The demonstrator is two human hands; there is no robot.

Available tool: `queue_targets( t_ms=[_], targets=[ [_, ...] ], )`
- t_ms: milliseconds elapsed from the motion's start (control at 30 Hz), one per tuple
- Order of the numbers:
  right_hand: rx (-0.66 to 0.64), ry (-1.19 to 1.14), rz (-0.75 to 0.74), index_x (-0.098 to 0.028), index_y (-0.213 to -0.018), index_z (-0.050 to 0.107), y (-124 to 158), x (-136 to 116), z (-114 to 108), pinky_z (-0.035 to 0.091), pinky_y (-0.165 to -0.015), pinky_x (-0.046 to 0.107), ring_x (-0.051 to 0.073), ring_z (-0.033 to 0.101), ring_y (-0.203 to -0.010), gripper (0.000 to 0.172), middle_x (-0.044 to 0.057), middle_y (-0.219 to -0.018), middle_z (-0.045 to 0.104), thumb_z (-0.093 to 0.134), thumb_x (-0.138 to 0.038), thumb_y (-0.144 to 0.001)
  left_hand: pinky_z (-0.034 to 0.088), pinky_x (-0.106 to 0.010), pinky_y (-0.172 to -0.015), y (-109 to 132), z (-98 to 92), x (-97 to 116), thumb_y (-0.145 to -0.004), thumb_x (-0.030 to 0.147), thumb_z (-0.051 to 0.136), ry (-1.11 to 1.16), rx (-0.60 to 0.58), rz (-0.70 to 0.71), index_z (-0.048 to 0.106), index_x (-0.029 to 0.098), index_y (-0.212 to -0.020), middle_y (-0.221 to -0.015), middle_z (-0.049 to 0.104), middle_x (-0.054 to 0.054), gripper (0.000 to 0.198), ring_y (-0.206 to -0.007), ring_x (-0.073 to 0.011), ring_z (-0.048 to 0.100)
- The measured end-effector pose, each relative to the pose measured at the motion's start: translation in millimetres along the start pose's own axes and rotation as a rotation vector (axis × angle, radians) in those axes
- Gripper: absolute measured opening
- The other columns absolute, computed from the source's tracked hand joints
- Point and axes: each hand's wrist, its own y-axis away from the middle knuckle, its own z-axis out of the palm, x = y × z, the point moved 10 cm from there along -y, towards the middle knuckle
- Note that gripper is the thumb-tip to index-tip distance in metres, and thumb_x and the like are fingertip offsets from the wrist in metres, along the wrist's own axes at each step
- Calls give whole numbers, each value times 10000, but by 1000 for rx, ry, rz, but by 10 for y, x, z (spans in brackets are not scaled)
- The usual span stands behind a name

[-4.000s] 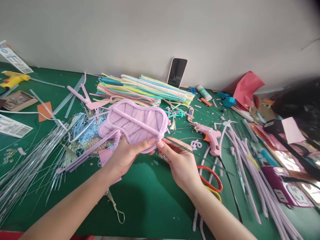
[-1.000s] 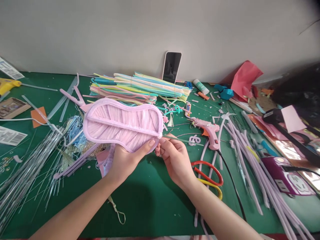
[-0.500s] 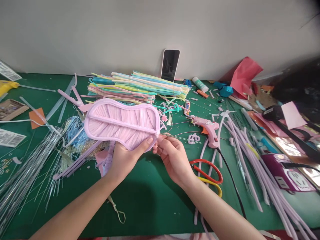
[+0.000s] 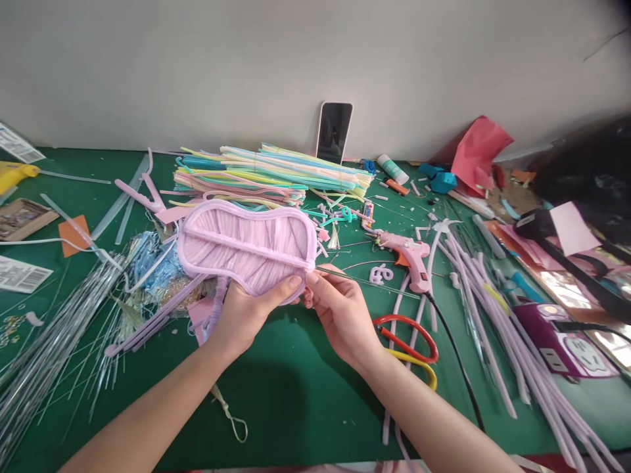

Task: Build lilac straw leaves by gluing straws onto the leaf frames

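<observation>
Plain grey wall (image 4: pixel 197 72) rose beyond the lilac panel (image 4: pixel 263 228), which was held above the middle of a cluttered green counter (image 4: pixel 280 420). Well left of the panel fanned loose silver strands (image 4: pixel 54 353). From below the panel's near edge came the left hand (image 4: pixel 249 315), thumb laid on top toward the right end, fingers mostly hidden beneath, its grip clamping the panel between them. The panel looked well advanced: a fuzzy rim (image 4: pixel 314 236) ran round all that showed of it, one rib (image 4: pixel 221 241) ran lengthwise, and pleated material filled the face. At its right tip, the right hand (image 4: pixel 340 309) seemed to pinch thin wires (image 4: pixel 379 286) between thumb and forefinger; these trailed rightward, so that end appeared unfinished. What else was left could not be told. Right of the panel lay a pink glue gun (image 4: pixel 418 263), unheld, and farther right lilac stems (image 4: pixel 535 374), apparently unused.
</observation>
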Motion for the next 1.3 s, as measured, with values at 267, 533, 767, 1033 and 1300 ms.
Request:
queue_targets(
  t_ms=[267, 533, 767, 1033, 1300],
  targets=[
    [83, 54, -41, -174, -702, 662, -26, 24, -96, 403, -591, 218, 67, 479, -571, 184, -45, -640, 541, 782, -308, -741, 579, -287, -715, -21, -37, 0, -702, 227, 817, -94, 38, 8, 738, 183, -904, -866, 752, -7, 221, -820, -195, 695],
    [-131, -14, -34, -176, -784, 686, 15, -9, 133, 424, -630, 240, 107, 540, -666, 227, 4, -704, 592, 642, -379, -874, 546, -267, -612, -63, 113, -12, -807, 272, 732, 83, -123, -35, 706, 147, -714, -653, 672, -2, 158, -636, -141, 624],
    [-63, 53, -64, -205, -867, 694, 2, 2, 4, 425, -620, 245, 100, 567, -605, 182, -30, -652, 608, 735, -370, -802, 537, -228, -562, -51, 135, -24, -817, 303, 723, 108, -158, -66, 719, 157, -780, -659, 687, 3, 150, -590, -122, 624],
    [12, 131, -168, -203, -740, 695, -5, -63, -68, 433, -575, 223, 74, 521, -590, 159, -42, -674, 576, 765, -342, -772, 558, -233, -579, -66, 56, -90, -753, 294, 787, 64, -119, -71, 744, 183, -867, -750, 723, 5, 165, -637, -131, 641],
    [-5, 90, -183, -207, -787, 682, 25, -50, -21, 463, -587, 250, 87, 505, -583, 150, -35, -679, 564, 705, -350, -829, 541, -266, -621, -68, 41, -114, -764, 325, 778, 20, -97, -70, 738, 175, -893, -754, 725, -13, 202, -650, -151, 643]
  ],
)
